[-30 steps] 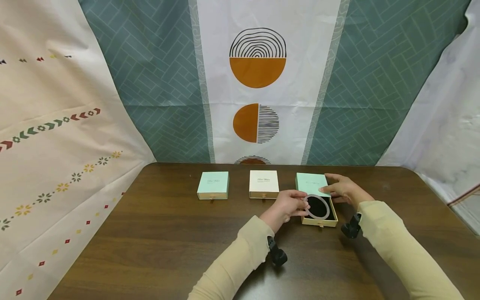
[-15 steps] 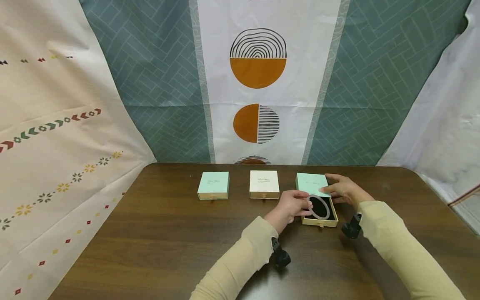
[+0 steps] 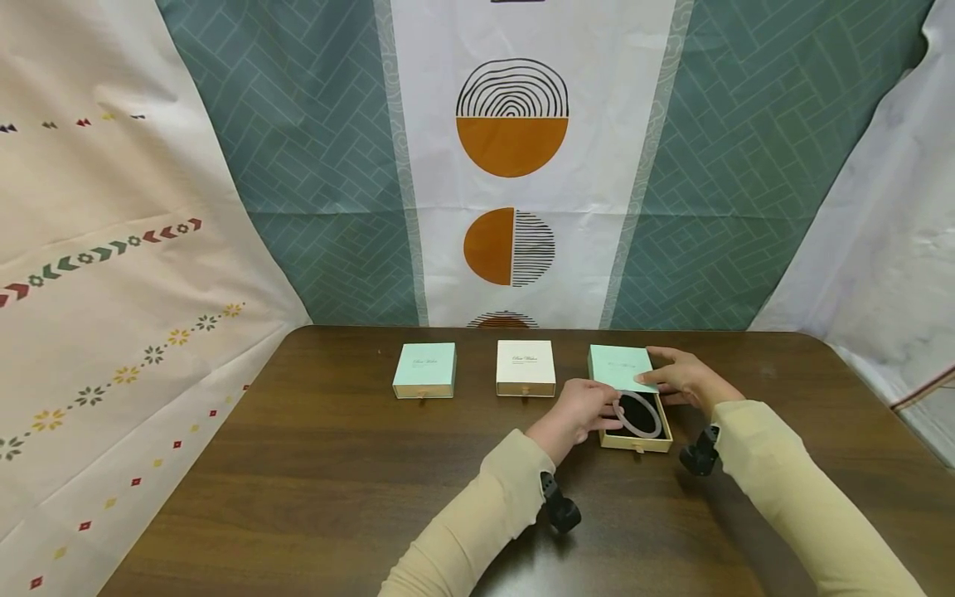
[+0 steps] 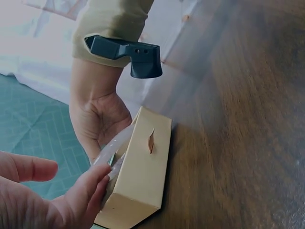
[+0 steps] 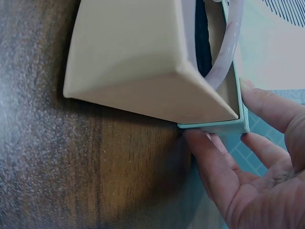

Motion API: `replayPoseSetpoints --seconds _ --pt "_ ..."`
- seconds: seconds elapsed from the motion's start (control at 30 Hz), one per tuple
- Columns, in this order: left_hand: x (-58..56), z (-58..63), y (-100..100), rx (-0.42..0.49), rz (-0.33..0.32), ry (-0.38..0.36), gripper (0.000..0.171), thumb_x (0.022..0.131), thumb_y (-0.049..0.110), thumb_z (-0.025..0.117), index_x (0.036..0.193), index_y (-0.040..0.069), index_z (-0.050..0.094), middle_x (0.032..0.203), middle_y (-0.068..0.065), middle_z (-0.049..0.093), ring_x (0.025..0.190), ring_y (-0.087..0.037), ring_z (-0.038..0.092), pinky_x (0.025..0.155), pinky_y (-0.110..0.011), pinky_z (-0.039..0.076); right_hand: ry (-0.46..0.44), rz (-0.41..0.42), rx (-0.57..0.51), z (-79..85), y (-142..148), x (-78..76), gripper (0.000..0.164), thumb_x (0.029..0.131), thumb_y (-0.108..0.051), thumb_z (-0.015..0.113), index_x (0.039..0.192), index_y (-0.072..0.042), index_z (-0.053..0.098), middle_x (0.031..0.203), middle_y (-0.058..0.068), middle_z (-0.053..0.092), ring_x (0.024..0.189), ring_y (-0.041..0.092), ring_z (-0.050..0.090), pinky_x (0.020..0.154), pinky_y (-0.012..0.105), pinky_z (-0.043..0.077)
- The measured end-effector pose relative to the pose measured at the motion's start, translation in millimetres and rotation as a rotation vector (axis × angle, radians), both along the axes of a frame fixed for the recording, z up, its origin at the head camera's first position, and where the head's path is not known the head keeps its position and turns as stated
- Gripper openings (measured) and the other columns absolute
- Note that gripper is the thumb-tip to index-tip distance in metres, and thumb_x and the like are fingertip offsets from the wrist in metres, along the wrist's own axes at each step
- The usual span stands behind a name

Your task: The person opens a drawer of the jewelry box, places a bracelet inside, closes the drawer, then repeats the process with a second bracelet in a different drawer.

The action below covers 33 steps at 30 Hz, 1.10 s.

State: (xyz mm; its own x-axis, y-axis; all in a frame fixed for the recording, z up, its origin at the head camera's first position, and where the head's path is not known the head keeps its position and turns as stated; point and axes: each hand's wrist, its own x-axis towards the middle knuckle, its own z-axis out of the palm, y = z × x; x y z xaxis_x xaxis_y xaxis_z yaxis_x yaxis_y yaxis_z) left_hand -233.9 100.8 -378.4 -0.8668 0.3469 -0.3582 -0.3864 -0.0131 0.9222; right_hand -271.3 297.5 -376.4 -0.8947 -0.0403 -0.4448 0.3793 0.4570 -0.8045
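Note:
My left hand (image 3: 573, 416) pinches a pale, translucent bangle (image 5: 228, 50) at its left edge, over the pulled-out drawer (image 4: 142, 164) of the right-hand gift box. The bangle is tilted, and its far side dips inside the drawer in the right wrist view. Black padding lines the drawer, and a small tab is on its front. The box's mint sleeve (image 3: 618, 365) covers the drawer's back half. My right hand (image 3: 686, 380) holds that sleeve at its right side, thumb on the top edge and fingers along the side.
A closed white box (image 3: 525, 365) stands left of the box in hand. Farther left is a closed mint box (image 3: 424, 368). All stand near the back edge of the brown wooden table (image 3: 321, 481). A patterned cloth (image 3: 343, 166) hangs behind.
My left hand has shifted slightly right with the bangle. The bangle has tilted and moved rightward and down into the drawer. My right hand stays on the sleeve.

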Motion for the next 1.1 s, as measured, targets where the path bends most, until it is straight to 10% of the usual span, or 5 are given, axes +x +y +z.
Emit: replayPoseSetpoints --seconds 1.1 --pt "5.6 22.6 5 -0.056 -0.063 -0.018 0.038 0.091 0.023 0.061 0.112 -0.009 0.059 0.134 -0.019 0.048 0.127 -0.037 0.046 0.106 -0.052 0.038 -0.010 -0.015 0.012 2.3 -1 0.8 0.088 0.092 -0.014 0.064 0.153 -0.006 0.002 0.151 0.036 0.007 0.134 0.052 0.026 0.101 0.056 0.041"
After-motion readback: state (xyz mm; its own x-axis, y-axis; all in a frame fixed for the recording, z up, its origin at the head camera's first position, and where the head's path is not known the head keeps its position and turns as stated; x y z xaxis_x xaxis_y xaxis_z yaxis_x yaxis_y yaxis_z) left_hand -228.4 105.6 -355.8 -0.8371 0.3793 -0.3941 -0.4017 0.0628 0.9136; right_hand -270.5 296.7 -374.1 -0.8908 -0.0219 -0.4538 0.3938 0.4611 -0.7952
